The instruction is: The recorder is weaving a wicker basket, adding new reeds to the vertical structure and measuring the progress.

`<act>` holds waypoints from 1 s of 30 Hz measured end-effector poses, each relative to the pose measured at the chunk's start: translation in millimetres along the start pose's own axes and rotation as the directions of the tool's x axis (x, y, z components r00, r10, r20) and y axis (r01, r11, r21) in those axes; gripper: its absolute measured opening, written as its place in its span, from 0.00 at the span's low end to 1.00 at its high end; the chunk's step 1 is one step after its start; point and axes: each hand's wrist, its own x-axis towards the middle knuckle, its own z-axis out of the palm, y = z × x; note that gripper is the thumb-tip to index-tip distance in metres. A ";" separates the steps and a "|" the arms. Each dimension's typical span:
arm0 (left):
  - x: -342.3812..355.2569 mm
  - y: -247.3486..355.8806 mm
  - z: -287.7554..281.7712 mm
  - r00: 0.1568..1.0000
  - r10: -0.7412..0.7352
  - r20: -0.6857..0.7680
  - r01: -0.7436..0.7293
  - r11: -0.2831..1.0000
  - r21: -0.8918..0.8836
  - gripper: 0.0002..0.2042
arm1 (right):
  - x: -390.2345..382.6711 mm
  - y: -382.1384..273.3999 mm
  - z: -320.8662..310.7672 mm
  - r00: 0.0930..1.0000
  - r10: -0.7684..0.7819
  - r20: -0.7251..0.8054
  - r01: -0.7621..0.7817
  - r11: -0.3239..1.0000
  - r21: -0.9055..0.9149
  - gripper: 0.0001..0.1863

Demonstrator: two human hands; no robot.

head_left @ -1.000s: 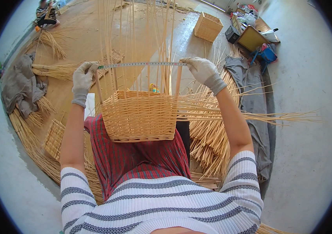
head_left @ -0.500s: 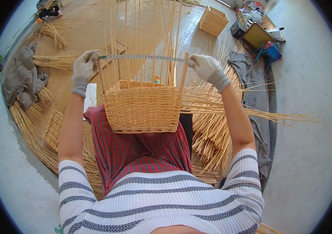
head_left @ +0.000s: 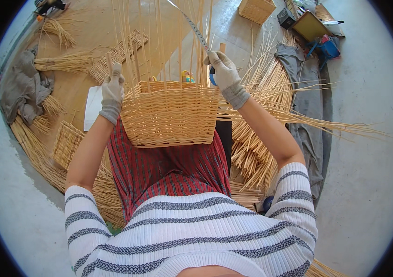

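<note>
A partly woven wicker basket point(head_left: 168, 115) rests on my lap, with tall thin upright rods point(head_left: 159, 46) rising from its weave. My left hand point(head_left: 112, 90), in a pale work glove, is closed around a thick wooden corner stake point(head_left: 109, 63) at the basket's left side. At the right corner my gloved right hand point(head_left: 225, 74) grips a tape measure point(head_left: 195, 31). Its blade runs free from the fingers up and to the left, and something blue shows beside the palm. The right corner stake point(head_left: 222, 47) pokes up behind this hand.
Long loose rods point(head_left: 307, 120) stick out rightward from the basket. Bundled rods point(head_left: 256, 152) lie on the right beside a grey cloth point(head_left: 309, 138); more bundles point(head_left: 64, 62) lie left. Another basket point(head_left: 256, 10) stands far off. A woven panel point(head_left: 118, 55) lies beyond my left hand.
The tape, stretched between both hands across the stakes, has left my left hand and now slants upward from my right. My left hand has dropped onto the left stake; my right moved slightly leftward.
</note>
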 end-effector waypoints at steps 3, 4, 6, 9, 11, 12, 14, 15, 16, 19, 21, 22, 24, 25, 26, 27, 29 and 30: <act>2.5 -3.2 2.1 0.998 0.002 -0.063 -0.002 1.000 0.006 0.24 | 3.2 8.6 5.3 0.998 -0.061 -0.008 0.059 0.990 -0.131 0.17; 2.3 -5.7 0.6 0.996 0.014 -0.087 -0.014 1.000 -0.002 0.24 | 3.8 9.8 7.1 0.999 -0.054 0.000 0.053 0.990 -0.133 0.17; 8.9 -11.9 -0.9 0.993 0.040 -0.112 -0.034 0.998 0.055 0.24 | 5.7 11.7 10.9 0.997 -0.050 -0.054 0.039 0.982 -0.184 0.19; 12.1 -9.3 1.7 0.990 0.060 -0.126 -0.043 0.990 0.132 0.24 | 9.2 13.9 12.5 0.980 -0.132 -0.147 0.065 0.917 -0.394 0.21; 24.3 -8.9 0.2 0.984 0.090 -0.151 -0.070 0.989 0.130 0.24 | 11.9 8.8 13.5 0.978 -0.181 -0.104 0.109 0.867 -0.486 0.20; 24.3 -9.2 -3.1 0.983 0.101 -0.157 -0.081 0.988 0.129 0.24 | 13.9 4.4 14.0 0.971 -0.228 -0.065 0.151 0.806 -0.572 0.20; 20.8 -6.6 -3.8 0.999 0.006 -0.052 0.000 0.993 0.117 0.24 | 17.3 7.2 9.4 0.980 -0.193 -0.042 0.143 0.840 -0.523 0.20; 17.7 -11.5 -4.4 0.999 0.023 -0.047 -0.017 0.993 0.118 0.24 | 18.5 6.6 7.0 0.988 -0.153 -0.011 0.130 0.872 -0.472 0.21; 20.3 -17.5 -11.7 0.998 0.059 -0.002 -0.058 0.996 0.071 0.24 | 23.2 1.9 7.8 0.983 -0.185 0.008 0.169 0.875 -0.453 0.21; 29.5 -24.7 -17.7 0.990 0.039 0.136 -0.016 0.986 -0.166 0.28 | 12.6 -21.5 -15.4 0.982 0.022 0.189 0.117 0.713 -0.692 0.24; 23.3 -11.0 -12.5 0.985 0.103 0.139 -0.069 0.970 -0.233 0.31 | 3.0 -40.6 -46.3 0.973 -0.013 0.232 0.188 0.634 -0.750 0.22; 22.4 -5.4 -13.2 0.979 0.130 0.157 -0.078 0.951 -0.299 0.35 | -0.8 -51.9 -55.7 0.967 -0.077 0.242 0.241 0.577 -0.781 0.21; 32.1 7.6 -30.4 0.942 0.247 0.227 -0.181 0.944 -0.275 0.39 | -0.8 -81.9 -53.7 0.965 -0.028 0.260 0.235 0.528 -0.816 0.20; 34.0 16.0 -27.9 0.934 0.275 0.226 -0.180 0.913 -0.367 0.37 | -1.5 -93.5 -54.7 0.970 0.040 0.240 0.193 0.471 -0.860 0.19; 35.3 22.7 -24.7 0.927 0.301 0.225 -0.173 0.873 -0.455 0.36 | -0.4 -99.9 -53.1 0.970 0.031 0.240 0.198 0.466 -0.862 0.19; 36.3 28.3 -21.4 0.924 0.307 0.228 -0.175 0.869 -0.462 0.36 | 1.3 -105.2 -49.4 0.952 -0.041 0.302 0.294 0.386 -0.874 0.18; 38.7 37.4 -10.3 0.878 0.310 0.366 -0.115 0.877 -0.466 0.27 | 4.9 -110.6 -44.8 0.932 -0.108 0.347 0.363 0.287 -0.886 0.17; 42.4 35.6 -7.4 0.871 0.310 0.380 -0.106 0.875 -0.472 0.27 | 10.0 -108.5 -41.2 0.927 -0.122 0.355 0.375 0.241 -0.895 0.17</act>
